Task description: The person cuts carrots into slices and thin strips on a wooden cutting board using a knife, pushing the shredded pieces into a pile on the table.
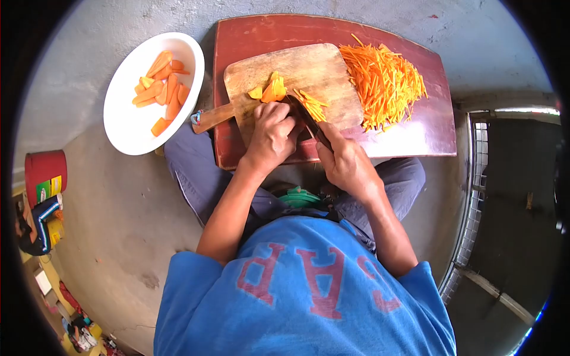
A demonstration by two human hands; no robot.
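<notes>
My right hand (349, 166) is closed around the handle of a dark-bladed knife (307, 120), its blade angled up and left across the wooden cutting board (323, 62). My left hand (272, 133) has its fingers curled against carrot slices (274, 89) at the board's near side, close beside the blade. The fingertips are partly hidden behind the knuckles. Just right of the blade lie a few thin carrot strips (313, 105). A large heap of carrot shreds (386, 86) sits off the board's right edge.
Under the board is a low red table (261, 29) against a wall. At its left, a white basin (119, 118) holds several peeled carrot pieces (160, 92). The board's handle (214, 117) sticks out toward the basin. A red bucket (46, 172) stands far left.
</notes>
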